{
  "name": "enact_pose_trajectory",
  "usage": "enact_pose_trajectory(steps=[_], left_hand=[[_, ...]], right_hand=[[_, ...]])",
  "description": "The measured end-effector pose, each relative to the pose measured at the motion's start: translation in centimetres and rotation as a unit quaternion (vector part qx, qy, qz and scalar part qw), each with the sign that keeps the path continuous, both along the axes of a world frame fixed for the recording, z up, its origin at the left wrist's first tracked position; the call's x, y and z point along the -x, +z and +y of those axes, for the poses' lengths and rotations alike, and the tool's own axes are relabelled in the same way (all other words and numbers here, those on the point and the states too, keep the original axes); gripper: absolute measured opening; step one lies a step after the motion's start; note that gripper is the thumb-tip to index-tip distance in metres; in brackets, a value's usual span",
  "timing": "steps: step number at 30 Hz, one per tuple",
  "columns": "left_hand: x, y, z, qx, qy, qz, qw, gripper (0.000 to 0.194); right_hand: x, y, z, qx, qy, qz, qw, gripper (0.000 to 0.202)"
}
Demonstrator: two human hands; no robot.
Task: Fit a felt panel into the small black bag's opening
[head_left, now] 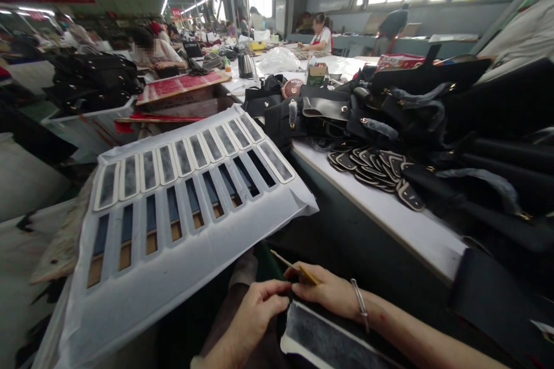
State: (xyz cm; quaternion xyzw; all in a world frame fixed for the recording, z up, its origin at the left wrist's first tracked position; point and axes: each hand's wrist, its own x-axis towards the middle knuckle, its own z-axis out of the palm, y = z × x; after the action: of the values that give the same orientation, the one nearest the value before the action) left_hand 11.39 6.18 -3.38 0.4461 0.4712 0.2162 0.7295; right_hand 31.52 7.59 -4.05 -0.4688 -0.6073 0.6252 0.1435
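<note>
My left hand [255, 314] is closed, thumb and forefinger pinched at the near end of a dark panel with pale edges [331, 337] low in the view. Across from it, my right hand [331, 291] has its fingers curled at the same end, nearly touching the left fingertips. A thin stick-like tool with a yellow handle [308, 275] is tucked in the right hand, its slim end pointing up and left. Exactly what the fingertips press on is hidden. The panel runs off the bottom of the frame.
Left of my hands, a white-covered board [173, 277] carries several pale-rimmed dark strips [184, 157] and has slots cut through it. On the right-hand table [346, 187] lie a pile of dark tabs [381, 170] and black bags [320, 109]. Other people work farther back.
</note>
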Motion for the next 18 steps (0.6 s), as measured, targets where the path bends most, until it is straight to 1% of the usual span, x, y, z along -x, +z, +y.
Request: enact_pose_trajectory(steps=[2, 4, 8, 12, 16, 18], left_hand=[[-0.3, 0.4, 0.0, 0.0, 0.006, 0.0, 1.0, 0.037], [-0.5, 0.5, -0.1, -0.008, 0.011, 0.0, 1.0, 0.035], [-0.5, -0.4, -0.7, -0.002, 0.036, -0.028, 0.999, 0.036], [-0.7, -1.2, -1.0, 0.006, 0.044, -0.054, 0.998, 0.038], [-1.1, -0.9, -0.5, 0.016, 0.032, -0.029, 0.999, 0.037], [-1.2, -0.7, -0.3, -0.002, 0.035, -0.005, 0.999, 0.035]], right_hand=[[0.1, 0.2, 0.1, 0.001, 0.001, 0.002, 1.0, 0.038], [0.3, 0.4, 0.1, -0.001, 0.005, 0.003, 1.0, 0.034], [0.5, 0.9, 0.3, 0.005, 0.005, -0.005, 1.0, 0.029], [0.4, 1.5, 0.4, 0.008, 0.017, -0.024, 1.0, 0.031], [0.3, 1.5, 0.6, -0.027, 0.052, -0.053, 0.997, 0.024], [0.4, 1.4, 0.7, -0.056, 0.068, -0.064, 0.994, 0.023]])
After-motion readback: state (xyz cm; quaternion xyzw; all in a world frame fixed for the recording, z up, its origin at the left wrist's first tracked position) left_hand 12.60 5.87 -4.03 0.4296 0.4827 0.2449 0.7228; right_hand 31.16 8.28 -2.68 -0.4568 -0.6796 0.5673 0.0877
